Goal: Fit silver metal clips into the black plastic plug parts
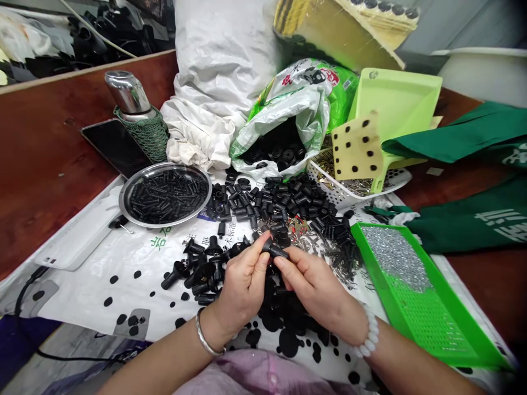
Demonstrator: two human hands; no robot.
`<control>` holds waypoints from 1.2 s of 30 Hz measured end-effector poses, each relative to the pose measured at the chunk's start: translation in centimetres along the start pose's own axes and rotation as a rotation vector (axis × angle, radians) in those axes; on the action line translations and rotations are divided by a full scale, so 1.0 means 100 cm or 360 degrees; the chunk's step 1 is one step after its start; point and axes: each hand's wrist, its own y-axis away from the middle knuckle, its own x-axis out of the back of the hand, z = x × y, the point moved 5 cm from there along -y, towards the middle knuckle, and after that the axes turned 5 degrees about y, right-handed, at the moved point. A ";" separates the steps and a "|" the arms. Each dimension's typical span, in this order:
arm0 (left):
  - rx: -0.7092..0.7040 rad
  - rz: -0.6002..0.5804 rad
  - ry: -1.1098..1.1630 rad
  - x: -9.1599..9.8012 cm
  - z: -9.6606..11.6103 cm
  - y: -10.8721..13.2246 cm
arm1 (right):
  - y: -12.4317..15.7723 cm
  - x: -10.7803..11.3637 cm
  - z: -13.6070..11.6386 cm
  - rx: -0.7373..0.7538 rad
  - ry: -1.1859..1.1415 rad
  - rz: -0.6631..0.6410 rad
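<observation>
My left hand (242, 285) and my right hand (315, 291) meet above the table, their fingertips pinching a small black plastic part (274, 250) from either side. Its middle is partly hidden by my fingers. Beneath and to the left of my hands lies a heap of black flanged plastic parts (197, 274). Further forward, a looser spread of black cylindrical parts (280, 203) sits on a white printed sheet (94, 291). Small metal pins (333, 255) are mixed in at the spread's right side.
A steel dish of black coils (164, 195) stands at the left, near a phone (115, 148) and a netted flask (132, 109). A plastic bag of black parts (280, 137), a white basket of brass pins (329, 184) and a green tray of silver screws (395, 263) surround the work.
</observation>
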 end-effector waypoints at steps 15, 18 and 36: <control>0.0136 0.0300 0.0083 0.020 0.001 -0.003 | -0.029 -0.001 -0.024 0.0166 0.0198 -0.0004; 0.0041 0.0324 -0.0033 0.024 0.005 -0.002 | -0.027 -0.010 -0.023 -0.0020 -0.0498 0.0008; 0.0077 -0.0218 -0.0549 0.061 0.001 0.002 | 0.008 0.042 0.076 -0.0476 -0.0799 0.0066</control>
